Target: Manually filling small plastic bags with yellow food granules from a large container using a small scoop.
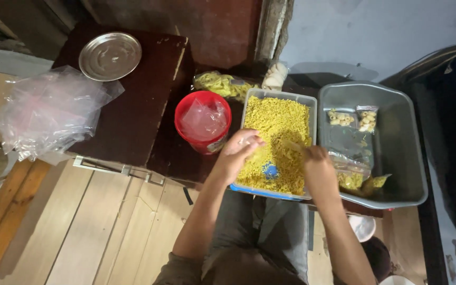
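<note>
Dark table: left hand [240, 150] fingers curl over yellow snack [278, 126]; right hand [317, 166] grips a clear packet [350, 162].

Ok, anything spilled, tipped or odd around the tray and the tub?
Mostly tidy. One oddity: a blue patch shows through the yellow snack near the tray's front, where the fill is thin. In the grey tub, the packets lie loose. Nothing spilled.

Dark wooden table [133, 113] bears steel plate [110, 56], red bucket [203, 121], trays.
</note>
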